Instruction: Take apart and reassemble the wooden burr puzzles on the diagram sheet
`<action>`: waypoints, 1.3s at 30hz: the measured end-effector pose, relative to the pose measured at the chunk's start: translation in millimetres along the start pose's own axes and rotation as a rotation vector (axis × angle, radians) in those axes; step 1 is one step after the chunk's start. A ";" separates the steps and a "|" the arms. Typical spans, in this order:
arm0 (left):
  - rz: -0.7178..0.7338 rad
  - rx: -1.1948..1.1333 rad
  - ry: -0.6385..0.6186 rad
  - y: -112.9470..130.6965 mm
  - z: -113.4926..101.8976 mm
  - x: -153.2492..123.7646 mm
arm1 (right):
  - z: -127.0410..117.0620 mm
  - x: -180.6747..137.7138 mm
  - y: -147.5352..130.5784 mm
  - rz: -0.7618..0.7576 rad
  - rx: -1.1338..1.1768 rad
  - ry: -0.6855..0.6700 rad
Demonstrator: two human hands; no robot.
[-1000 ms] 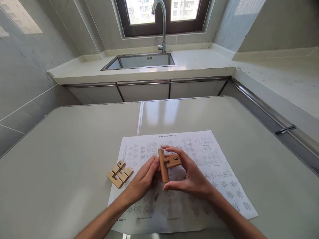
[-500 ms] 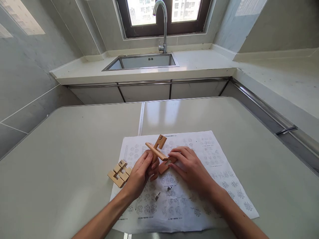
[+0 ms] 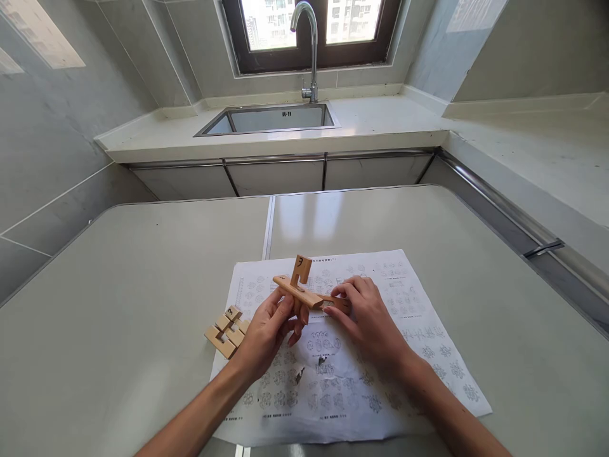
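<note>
My left hand [image 3: 272,327] is closed around two crossed wooden puzzle pieces above the printed sheet. One is an upright notched piece [image 3: 301,265] marked with a dark numeral; the other, a long flat piece [image 3: 297,292], lies across it. Between the fingertips of my right hand [image 3: 373,320] is a third wooden puzzle piece [image 3: 343,303] with a notch, its left end at the right end of the long piece. Whether those two touch, I cannot tell. Left of my left hand, several lighter wooden pieces [image 3: 226,331], one marked 3, sit together, partly hidden by that hand.
The creased paper sheet [image 3: 352,406], printed with small diagrams and torn in places, lies on the pale table [image 3: 118,304]. Past the table's far edge are a counter [image 3: 380,117] with a sink [image 3: 280,129] and a tall faucet [image 3: 314,57] below a window.
My right hand has turned the third piece from slanting down-left to nearly level and lifted it beside the long piece. The crossed pieces have tilted slightly and shifted left.
</note>
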State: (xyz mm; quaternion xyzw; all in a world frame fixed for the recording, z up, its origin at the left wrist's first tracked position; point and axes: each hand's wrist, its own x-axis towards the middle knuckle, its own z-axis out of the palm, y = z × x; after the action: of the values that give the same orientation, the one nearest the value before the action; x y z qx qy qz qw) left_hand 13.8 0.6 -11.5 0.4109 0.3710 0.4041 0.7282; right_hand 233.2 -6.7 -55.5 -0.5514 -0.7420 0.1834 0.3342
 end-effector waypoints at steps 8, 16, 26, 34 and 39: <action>-0.001 -0.016 0.016 0.2 0.0 0.5 | 0.3 -0.2 0.1 -0.006 -0.002 0.017; -0.014 -0.035 0.029 0.1 -0.5 0.8 | 0.3 0.1 1.0 -0.016 -0.020 0.014; -0.030 0.000 0.038 1.1 -1.4 1.3 | -13.2 3.5 -10.6 0.252 0.252 0.116; -0.031 0.006 0.061 1.3 -0.1 1.0 | -28.1 10.2 -21.0 0.428 1.060 -0.061; -0.028 -0.009 0.005 0.5 -0.3 0.5 | -24.7 6.4 -22.3 0.338 1.166 -0.203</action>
State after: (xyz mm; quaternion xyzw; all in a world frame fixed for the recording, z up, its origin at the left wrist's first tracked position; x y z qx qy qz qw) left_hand 13.7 1.3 -11.3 0.4012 0.3769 0.3966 0.7347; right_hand 233.9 -10.3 -21.8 -0.3676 -0.4500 0.6612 0.4746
